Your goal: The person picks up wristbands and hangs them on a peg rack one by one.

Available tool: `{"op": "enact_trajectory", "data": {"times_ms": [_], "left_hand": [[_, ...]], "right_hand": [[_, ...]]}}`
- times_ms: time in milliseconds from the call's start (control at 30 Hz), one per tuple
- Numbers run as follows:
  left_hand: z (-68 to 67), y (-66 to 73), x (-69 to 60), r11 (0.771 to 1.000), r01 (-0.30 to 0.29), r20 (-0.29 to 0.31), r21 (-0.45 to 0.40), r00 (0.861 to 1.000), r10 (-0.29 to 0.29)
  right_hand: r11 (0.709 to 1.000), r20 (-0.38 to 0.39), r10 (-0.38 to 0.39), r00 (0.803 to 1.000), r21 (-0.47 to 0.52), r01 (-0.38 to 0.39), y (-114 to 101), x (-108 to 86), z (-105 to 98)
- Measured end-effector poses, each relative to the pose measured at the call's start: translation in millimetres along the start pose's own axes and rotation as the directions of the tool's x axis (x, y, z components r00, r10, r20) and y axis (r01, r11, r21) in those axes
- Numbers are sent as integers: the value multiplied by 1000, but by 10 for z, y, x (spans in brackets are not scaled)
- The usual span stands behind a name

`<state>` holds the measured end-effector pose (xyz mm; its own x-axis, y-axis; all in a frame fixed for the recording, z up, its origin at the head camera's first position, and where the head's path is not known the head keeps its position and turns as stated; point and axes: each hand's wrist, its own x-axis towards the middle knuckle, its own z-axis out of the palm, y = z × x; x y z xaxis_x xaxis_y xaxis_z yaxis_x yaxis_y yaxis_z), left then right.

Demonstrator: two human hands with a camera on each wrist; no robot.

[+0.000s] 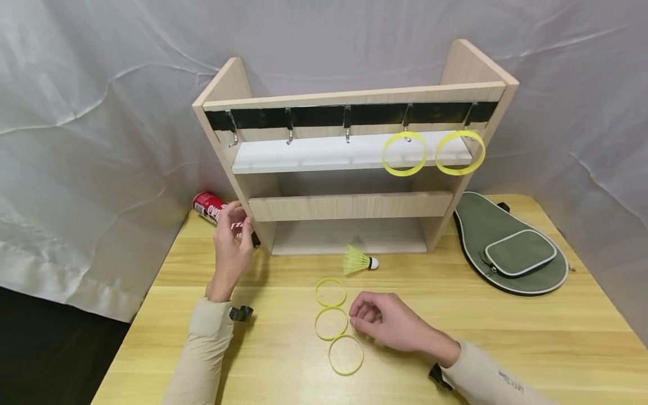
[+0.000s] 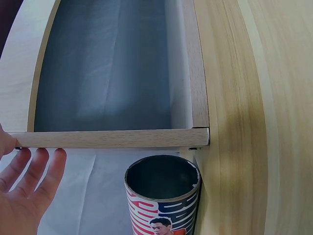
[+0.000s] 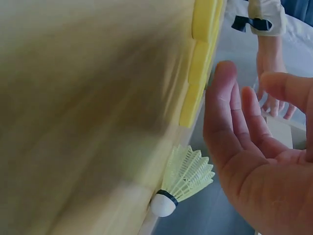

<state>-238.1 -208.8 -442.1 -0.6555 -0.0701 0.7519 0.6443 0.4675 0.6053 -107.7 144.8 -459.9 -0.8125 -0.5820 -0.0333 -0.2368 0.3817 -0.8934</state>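
Where the right hand point(image 1: 392, 323) hangs over the tabletop point(image 1: 283, 349), its fingers are loosely curved, parted from the thumb and holding nothing. Three yellow rings point(image 3: 198, 63) lie flat just left of those fingers, in a row whose long axis runs away from the person; the middle one is closest, though whether fingertip and rim touch cannot be told. The right hand is clearly nearer them than the left hand point(image 1: 233, 253), whose fingers, slightly spread, rest against the outer side of the wooden rack point(image 1: 349, 208), near a red canister point(image 1: 207, 205). Beyond the right fingers lies a shuttlecock point(image 1: 358, 262); above it, two yellow hoops point(image 1: 403, 173) hang from the rack's hooks point(image 1: 347, 126).
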Motion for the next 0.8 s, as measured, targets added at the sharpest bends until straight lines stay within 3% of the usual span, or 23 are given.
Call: {"op": "enact_trajectory", "data": {"times_ms": [367,800], "left_hand": [[15,-16,-57,1000,2,12,-3,1000,-2],[-16,-27,-12,1000,-9,16,2,1000,9]], "right_hand": [[997,91,26,996,-71,-19,52,-126,66],[978,63,12,998,-209,1,29,-97,126]]}}
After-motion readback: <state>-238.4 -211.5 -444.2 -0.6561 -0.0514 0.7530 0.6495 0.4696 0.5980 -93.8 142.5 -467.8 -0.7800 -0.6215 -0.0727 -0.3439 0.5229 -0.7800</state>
